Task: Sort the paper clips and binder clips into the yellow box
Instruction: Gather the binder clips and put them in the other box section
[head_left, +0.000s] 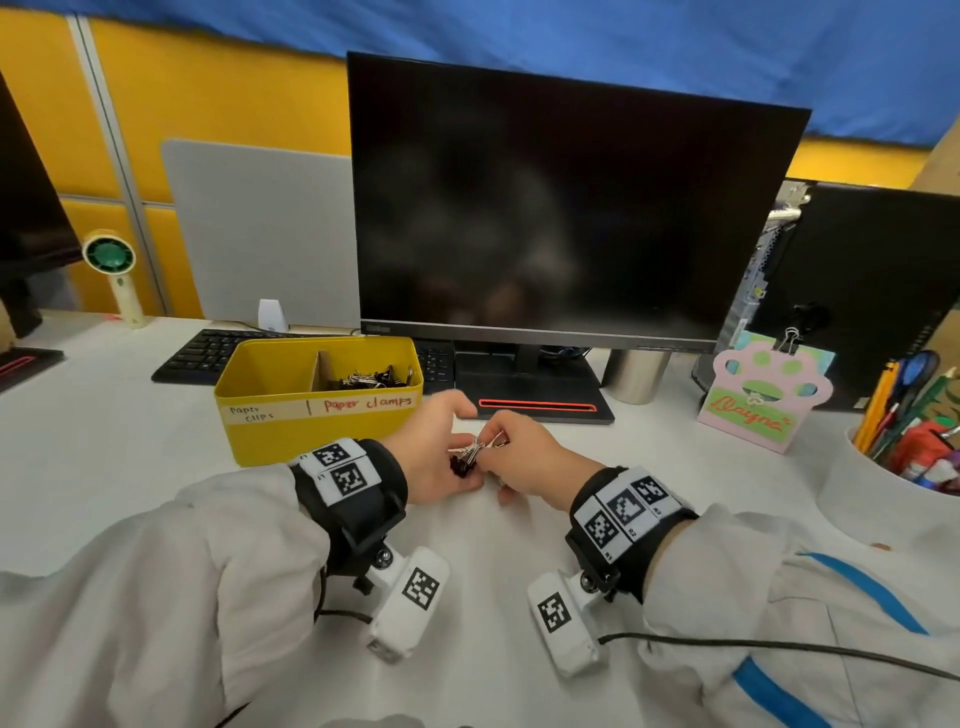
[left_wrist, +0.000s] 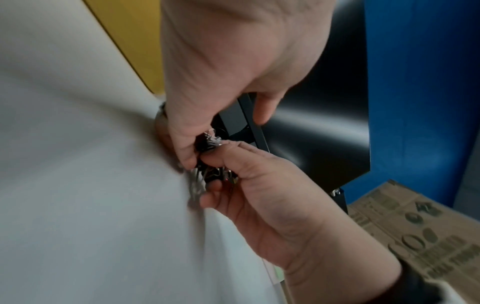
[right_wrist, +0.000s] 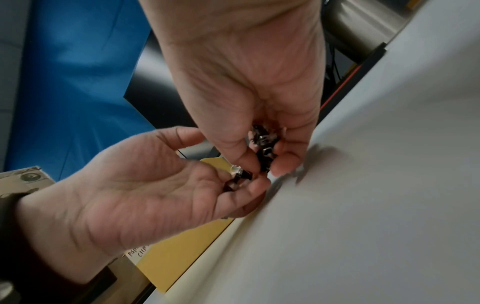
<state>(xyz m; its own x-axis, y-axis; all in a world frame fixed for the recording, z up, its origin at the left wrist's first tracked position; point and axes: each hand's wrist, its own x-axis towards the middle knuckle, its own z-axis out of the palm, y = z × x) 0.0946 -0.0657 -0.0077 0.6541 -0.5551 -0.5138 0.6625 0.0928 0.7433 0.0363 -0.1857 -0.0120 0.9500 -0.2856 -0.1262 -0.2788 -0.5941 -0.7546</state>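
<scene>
White desk (head_left: 130, 467) | both hands meet just right of yellow box (head_left: 317, 436), bare desk nearer the person | left hand (head_left: 434, 457) and right hand (head_left: 524, 462) each pinch binder clips (head_left: 470, 454), count hard to make out | more clips in box's right compartment | left compartment floor hidden | dark monitor (head_left: 561, 208) behind box

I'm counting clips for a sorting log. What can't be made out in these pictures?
- Count of binder clips: head view, both hands cover them; wrist views blurred.
- Left compartment floor of the yellow box: head view, front wall hides it.
- Any clips on the table under the hands: hidden.
</scene>
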